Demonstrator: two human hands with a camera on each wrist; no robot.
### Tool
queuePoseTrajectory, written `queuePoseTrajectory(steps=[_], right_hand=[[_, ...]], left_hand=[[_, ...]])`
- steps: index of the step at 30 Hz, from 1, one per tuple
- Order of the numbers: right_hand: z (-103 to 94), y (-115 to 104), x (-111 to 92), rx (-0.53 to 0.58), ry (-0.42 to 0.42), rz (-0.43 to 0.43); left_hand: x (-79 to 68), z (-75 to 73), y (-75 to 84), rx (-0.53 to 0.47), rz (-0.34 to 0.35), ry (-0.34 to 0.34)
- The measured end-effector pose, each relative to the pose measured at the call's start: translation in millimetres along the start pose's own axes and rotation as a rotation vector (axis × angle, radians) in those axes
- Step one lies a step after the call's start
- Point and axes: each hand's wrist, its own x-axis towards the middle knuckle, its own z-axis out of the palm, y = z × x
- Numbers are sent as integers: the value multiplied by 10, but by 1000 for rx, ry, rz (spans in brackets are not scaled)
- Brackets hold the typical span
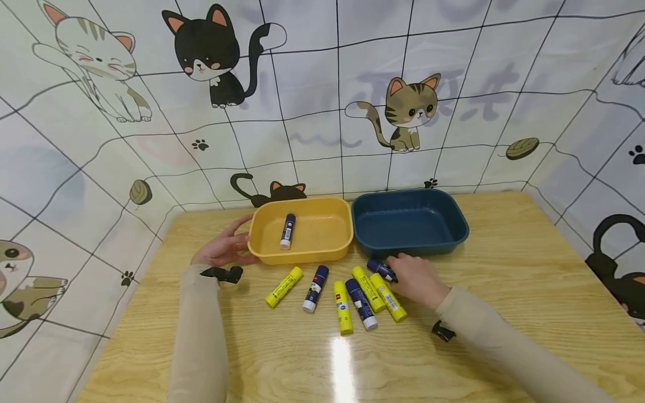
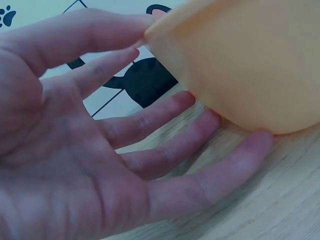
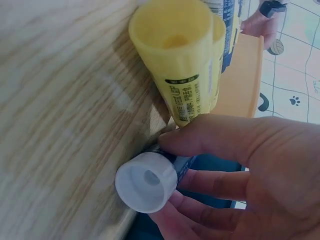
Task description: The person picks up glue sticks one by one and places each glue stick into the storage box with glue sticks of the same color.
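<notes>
My left hand [image 1: 227,246] is at the left end of the yellow bin [image 1: 322,232], its long fingers extended against the wall and the thumb [image 2: 115,32] at the rim. A dark blue glue stick [image 1: 288,230] lies inside that bin. Below the front of the blue bin [image 1: 410,224], my right hand [image 1: 418,280] pinches another dark blue glue stick [image 1: 380,269] between thumb and fingers; its white base [image 3: 147,182] faces the right wrist camera. Close beside it lie two yellow glue sticks, the nearer one [image 1: 388,298] right by the fingers.
More glue sticks lie in front of the bins: a yellow one [image 1: 284,287], a dark blue one [image 1: 316,288], another yellow one [image 1: 342,308] and a white-based blue one [image 1: 361,304]. The bins stand side by side against a cat-print cloth [image 1: 312,84] on the wooden table [image 1: 272,358].
</notes>
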Motion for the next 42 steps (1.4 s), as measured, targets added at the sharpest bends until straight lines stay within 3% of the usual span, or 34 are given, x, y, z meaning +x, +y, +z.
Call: queuePoseTrajectory(steps=[14, 25, 42], right_hand=[[-158, -53, -107, 72, -4, -1], [-151, -63, -107, 129, -25, 17], [-287, -174, -29, 232, -9, -15]], left_hand=[[-2, -34, -3, -27, -3, 11], [63, -97, 2, -10, 1, -48], [34, -35, 0, -72, -5, -8]])
